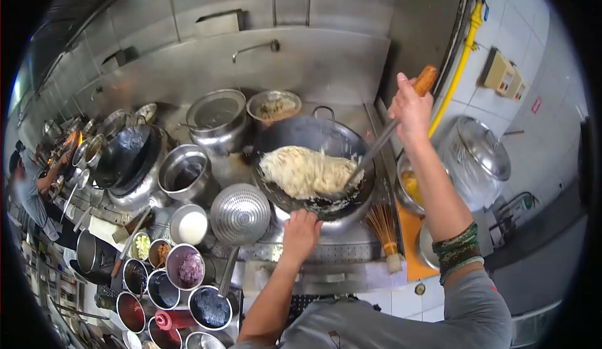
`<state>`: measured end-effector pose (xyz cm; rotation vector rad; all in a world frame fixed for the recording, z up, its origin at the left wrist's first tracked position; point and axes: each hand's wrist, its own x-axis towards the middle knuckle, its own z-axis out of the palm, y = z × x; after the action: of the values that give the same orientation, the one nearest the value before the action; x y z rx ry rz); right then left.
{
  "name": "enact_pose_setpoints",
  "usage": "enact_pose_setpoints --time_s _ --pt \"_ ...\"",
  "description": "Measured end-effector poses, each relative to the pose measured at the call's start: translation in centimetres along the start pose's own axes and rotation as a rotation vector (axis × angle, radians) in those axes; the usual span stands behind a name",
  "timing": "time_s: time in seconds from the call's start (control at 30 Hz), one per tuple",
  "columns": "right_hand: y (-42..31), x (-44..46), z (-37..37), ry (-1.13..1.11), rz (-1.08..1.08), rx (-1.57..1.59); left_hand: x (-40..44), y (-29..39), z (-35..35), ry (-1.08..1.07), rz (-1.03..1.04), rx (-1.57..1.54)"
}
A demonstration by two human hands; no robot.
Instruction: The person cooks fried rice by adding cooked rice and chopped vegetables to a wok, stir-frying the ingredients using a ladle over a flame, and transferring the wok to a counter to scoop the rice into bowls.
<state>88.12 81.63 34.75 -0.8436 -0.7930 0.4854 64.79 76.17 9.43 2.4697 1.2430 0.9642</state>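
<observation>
My right hand [412, 112] is closed around the wooden-ended handle of a long wok spatula [379, 141], raised at the right. The spatula's head is partly hidden at the right side of a pale, clumped mass of food [304, 170] that looks like rice. This mass sits in a black wok [282, 137], with white bits stuck along the wok's lower right wall. At the near rim, my left hand [301, 235] is closed on the wok's edge; its fingertips are partly hidden.
A perforated strainer [240, 214] lies left of my left hand, beside several steel pots and condiment containers [188, 267]. A bamboo brush [384, 230] stands right of the wok. Behind are a bowl of food [274, 106] and a tap [257, 49]. Another person [37, 192] works far left near flames.
</observation>
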Motion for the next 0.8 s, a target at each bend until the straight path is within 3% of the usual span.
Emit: enact_pose_setpoints --time_s 0.17,0.3,0.37,0.53,0.63,0.67,0.73,0.8 --pt "-2.6 1.9 0.4 -0.161 -0.063 0.102 0.2 -0.4 0.9 -0.039 -0.028 -0.018" --pt "8.9 -0.6 1.8 -0.238 -0.005 0.115 -0.1 -0.5 1.1 -0.017 -0.008 0.006" --pt "8.8 1.8 4.2 -0.367 0.103 0.119 0.1 -0.3 0.9 -0.019 -0.020 -0.021" --pt "0.3 2.1 8.3 -0.487 0.018 0.146 0.0 -0.3 0.9 -0.026 -0.026 0.009" --pt "1.8 -1.0 9.0 -0.376 0.061 0.055 0.2 -0.3 0.8 -0.036 -0.025 0.015" --pt "6.0 -1.9 8.9 -0.421 0.161 0.059 0.3 -0.3 0.7 -0.036 -0.022 0.010" --pt "9.6 -1.3 8.7 -0.493 0.010 -0.087 0.6 -0.8 1.0 -0.024 -0.020 0.001" --pt "8.6 0.6 9.1 -0.472 0.131 -0.114 -1.0 -0.2 0.9 -0.033 -0.020 -0.019"
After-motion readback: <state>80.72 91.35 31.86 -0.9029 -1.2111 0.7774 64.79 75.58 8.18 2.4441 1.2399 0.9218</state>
